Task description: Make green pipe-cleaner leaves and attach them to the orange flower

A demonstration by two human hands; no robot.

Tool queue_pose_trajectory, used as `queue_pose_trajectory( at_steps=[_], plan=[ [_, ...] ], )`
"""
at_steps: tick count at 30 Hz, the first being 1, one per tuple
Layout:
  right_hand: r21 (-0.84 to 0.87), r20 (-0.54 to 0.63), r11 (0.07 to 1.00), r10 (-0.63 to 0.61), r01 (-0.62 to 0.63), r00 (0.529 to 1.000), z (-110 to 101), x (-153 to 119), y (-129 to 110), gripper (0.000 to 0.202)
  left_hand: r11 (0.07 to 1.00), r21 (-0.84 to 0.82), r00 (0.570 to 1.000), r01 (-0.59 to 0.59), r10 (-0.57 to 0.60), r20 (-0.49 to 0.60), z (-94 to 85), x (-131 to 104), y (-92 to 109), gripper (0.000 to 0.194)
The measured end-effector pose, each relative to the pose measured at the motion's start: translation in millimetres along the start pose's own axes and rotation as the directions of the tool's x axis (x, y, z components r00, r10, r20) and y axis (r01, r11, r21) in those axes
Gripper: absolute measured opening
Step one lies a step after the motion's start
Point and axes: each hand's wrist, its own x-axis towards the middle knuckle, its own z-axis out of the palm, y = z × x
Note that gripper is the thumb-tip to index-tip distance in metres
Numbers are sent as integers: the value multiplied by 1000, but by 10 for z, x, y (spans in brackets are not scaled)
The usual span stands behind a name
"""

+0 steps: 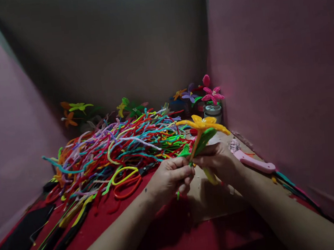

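An orange-yellow flower (201,123) of fuzzy pipe cleaner stands upright between my hands, with a green leaf (205,140) beside its light orange stem. My left hand (175,176) pinches the lower stem, and a bit of green shows beneath its fingers. Close against it, my right hand (217,160) has its thumb and fingers pressed together at the stem and the base of the leaf. A yellow piece hangs below my right hand; what it joins to is hidden.
A large heap of coloured pipe cleaners (121,141) lies left of centre, with scissors (127,181) at its front. Pliers (73,226) lie at the left on red cloth. A pink-handled tool (256,161) rests right. Finished flowers (212,95) stand along the back.
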Motion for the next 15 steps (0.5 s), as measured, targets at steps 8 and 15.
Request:
queue_pose_trajectory(
  at_steps=[8, 15],
  plan=[
    [122, 45, 990, 65, -70, 997, 92, -48, 69, 12, 953, -249, 944, 175, -90, 318, -51, -29, -19, 19],
    [-32, -215, 998, -52, 46, 975, 73, -1, 122, 6, 843, 529, 939, -94, 252, -234, 95, -5, -1, 17]
  ],
)
